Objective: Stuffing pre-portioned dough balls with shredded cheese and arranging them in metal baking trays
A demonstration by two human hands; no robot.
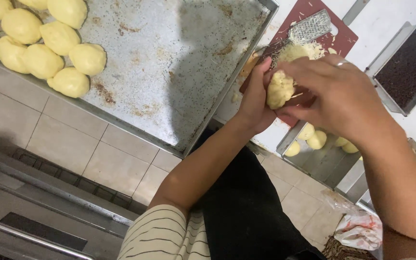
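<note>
Dough fills both hands at the centre right of the frame: a pale yellow dough piece (280,90) sits between the left hand (255,98) and the right hand (345,94). The left hand cups it from the left side, fingers curled up and around its edge. The right hand comes in from the right, fingertips pinching and pressing the top and side of the lump, with a ring showing on one finger.

Just behind the hands, toward the upper right, lies a dark red cutting board (343,36) with a metal grater (310,26) on it and a small heap of grated cheese (309,49) beside the grater. Further right stands a metal container (380,89) filled with dark sprinkles.

Across the upper left and centre stretches a large, worn metal baking tray (179,67). Shaped dough rolls (42,45) sit packed together in its upper left corner, touching one another; most of the tray shows bare, stained metal.

Below the right hand, a smaller metal tray (323,161) holds several small dough balls (317,140). At the lower right corner lies a crumpled plastic bag (359,228). The lower middle shows a striped sleeve (162,236) and a black apron (246,207), with a tiled floor (73,144) underneath to the left.
</note>
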